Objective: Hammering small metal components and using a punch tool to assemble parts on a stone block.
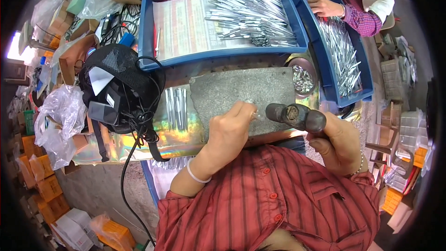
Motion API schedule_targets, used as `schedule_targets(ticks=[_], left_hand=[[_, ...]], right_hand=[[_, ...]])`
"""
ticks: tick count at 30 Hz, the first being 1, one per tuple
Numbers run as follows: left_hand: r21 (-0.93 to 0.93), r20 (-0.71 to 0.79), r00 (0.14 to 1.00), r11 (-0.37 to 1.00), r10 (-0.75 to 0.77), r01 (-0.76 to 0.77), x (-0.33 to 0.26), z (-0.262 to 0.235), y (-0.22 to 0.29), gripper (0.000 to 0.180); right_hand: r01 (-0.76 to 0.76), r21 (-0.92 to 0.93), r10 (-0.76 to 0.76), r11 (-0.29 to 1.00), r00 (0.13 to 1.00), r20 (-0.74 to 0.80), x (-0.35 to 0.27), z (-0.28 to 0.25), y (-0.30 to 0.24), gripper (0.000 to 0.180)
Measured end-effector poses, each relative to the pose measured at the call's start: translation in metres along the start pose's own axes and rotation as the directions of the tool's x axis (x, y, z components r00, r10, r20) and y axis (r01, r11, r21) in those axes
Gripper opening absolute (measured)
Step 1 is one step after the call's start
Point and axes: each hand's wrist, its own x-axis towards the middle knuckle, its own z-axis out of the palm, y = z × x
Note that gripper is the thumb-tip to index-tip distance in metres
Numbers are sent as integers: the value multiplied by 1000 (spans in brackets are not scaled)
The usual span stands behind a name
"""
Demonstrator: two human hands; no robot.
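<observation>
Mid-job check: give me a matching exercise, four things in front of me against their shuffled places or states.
1. dark metal hammer
2. rough flat grey slab
3. round brown dish
4. black mesh bag

a. filled with small silvery pieces
b. in the right hand
c. at the shiny table's left end
d. beneath the left hand

Pairs: 1-b; 2-d; 3-a; 4-c

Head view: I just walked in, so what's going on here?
A person's right hand holds a hammer near the left hand, which pinches something small and shiny, too unclear to name, over the grey slab. Thin metal pieces lie side by side left of the slab, and a round dish of small metal parts sits to its right. Beyond, a co-worker's hand is at a blue tray of long metal pieces.
</observation>
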Motion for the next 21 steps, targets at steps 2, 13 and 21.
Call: schedule_targets(ticks=[2, 13, 21], left_hand=[[2, 2, 1000, 1000, 4, -4, 1, 0, 1, 14], [8, 60, 993, 995, -99, 99, 2, -4, 7, 24], [-8, 73, 995, 997, -74, 75, 3, -5, 5, 18]], right_hand=[[30, -28, -30, 999, 1000, -5, 1, 0, 0, 52], [-17, -31, 18, 999, 999, 38, 0, 5, -1, 50], [122, -345, -174, 931, 977, -125, -3, -17, -29, 35]])
